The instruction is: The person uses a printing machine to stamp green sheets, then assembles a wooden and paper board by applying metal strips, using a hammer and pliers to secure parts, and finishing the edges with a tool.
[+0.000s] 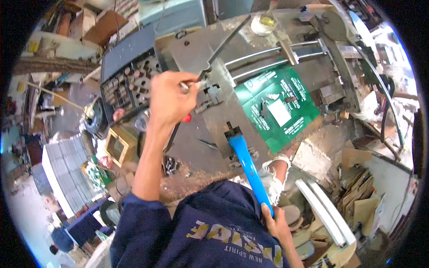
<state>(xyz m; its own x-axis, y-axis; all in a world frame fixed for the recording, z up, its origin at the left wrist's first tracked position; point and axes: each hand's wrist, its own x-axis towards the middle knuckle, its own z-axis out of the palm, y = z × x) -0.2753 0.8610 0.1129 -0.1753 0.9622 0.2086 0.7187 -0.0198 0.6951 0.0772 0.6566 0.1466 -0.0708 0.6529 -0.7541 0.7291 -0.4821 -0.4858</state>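
Observation:
My left hand (173, 96) is closed in a fist around a dark metal bar (228, 40), which slants across the steel bench machine toward the far side. A short metal stub pokes out beside the fingers, and a red knob (187, 118) shows just below the fist. Close to my body, my right hand (278, 223) grips the near end of a long, flat blue strip (250, 167). The strip's far end lies at a dark slotted metal piece (232, 131) on the steel plate (219, 120). Whether that end sits inside the slot I cannot tell.
Right of the plate lies a green printed sheet (270, 129) below two shiny rails (277, 56). A white pot (263, 25) stands at the back. Left are a case of metal pieces (129, 78) and a wooden frame (119, 145). White strips (321, 212) and cardboard (362, 201) lie lower right.

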